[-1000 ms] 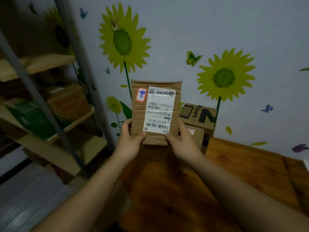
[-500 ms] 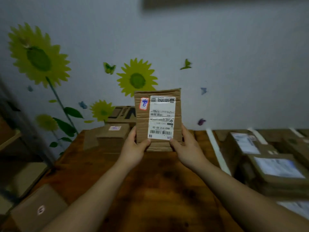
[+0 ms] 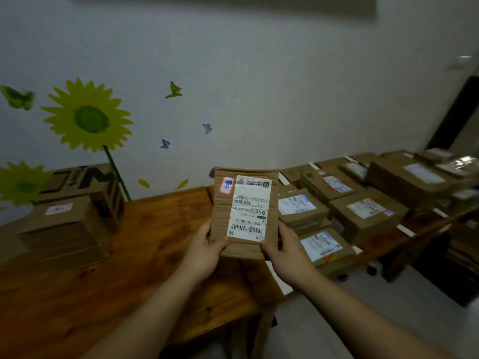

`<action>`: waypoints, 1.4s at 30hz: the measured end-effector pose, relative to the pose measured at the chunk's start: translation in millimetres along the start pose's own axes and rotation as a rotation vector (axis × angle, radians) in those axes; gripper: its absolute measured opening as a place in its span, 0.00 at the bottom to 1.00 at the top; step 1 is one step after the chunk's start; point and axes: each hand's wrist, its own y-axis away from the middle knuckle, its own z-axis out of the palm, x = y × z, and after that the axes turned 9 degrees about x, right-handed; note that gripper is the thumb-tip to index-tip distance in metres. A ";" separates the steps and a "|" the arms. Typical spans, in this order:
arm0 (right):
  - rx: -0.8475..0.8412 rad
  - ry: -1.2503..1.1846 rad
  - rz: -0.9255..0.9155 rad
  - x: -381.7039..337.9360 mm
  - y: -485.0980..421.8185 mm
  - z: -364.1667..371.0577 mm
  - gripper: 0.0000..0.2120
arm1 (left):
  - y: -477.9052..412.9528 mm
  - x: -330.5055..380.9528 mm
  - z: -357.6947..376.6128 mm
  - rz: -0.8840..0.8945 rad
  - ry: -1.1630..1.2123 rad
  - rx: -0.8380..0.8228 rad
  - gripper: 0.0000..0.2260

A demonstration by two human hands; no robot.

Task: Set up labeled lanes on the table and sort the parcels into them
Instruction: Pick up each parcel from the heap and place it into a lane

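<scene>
Both hands (image 3: 204,251) still gripping flat parcel (image 3: 243,212) upright, view swung right, sorted parcels (image 3: 363,216) seemingly nearer

A small parcel-sorting room, likely in a home. Labeled cardboard parcels (image 3: 363,213) crowd wooden tables (image 3: 160,244) on the right. Sunflower decals (image 3: 88,117) brighten the far wall.

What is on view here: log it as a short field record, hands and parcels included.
held item: flat cardboard parcel, upright, label facing camera
label: white shipping label, printed upside down; small red-edged sticker beside it
left hand: grips parcel's lower left edge
right hand: grips lower right edge
table: wooden
left side: stacked boxes
right side: rows of labelled parcels, white strips between rows
</scene>
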 end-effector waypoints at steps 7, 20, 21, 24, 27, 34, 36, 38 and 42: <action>0.043 0.014 0.057 20.1 17.2 -60.4 0.28 | 17.3 12.6 54.3 -0.036 -0.127 -0.078 0.23; 0.048 0.074 0.115 104.0 -12.8 -211.2 0.24 | 30.7 26.0 188.0 -0.134 -0.276 0.095 0.26; 0.036 0.063 0.107 109.7 -12.1 -213.4 0.24 | 31.6 23.5 196.7 -0.168 -0.219 0.223 0.29; 0.005 0.036 0.093 120.3 -12.1 -214.8 0.24 | 33.0 13.3 216.5 -0.184 -0.170 0.436 0.20; 0.001 0.069 0.128 132.7 -21.5 -214.2 0.24 | 25.0 -5.1 228.6 -0.160 -0.165 0.331 0.14; -0.041 0.148 0.195 153.2 -44.0 -209.4 0.23 | 13.3 -25.7 250.1 -0.063 -0.368 0.051 0.25; -0.062 0.154 0.183 157.5 -50.2 -208.4 0.23 | 11.4 -25.3 252.4 -0.065 -0.373 -0.009 0.27; -0.074 0.162 0.169 159.0 -57.1 -206.6 0.24 | 10.0 -25.1 254.6 -0.062 -0.404 -0.031 0.30; -0.121 0.197 0.141 162.3 -75.3 -204.5 0.27 | 8.5 -19.6 261.9 -0.033 -0.500 0.027 0.31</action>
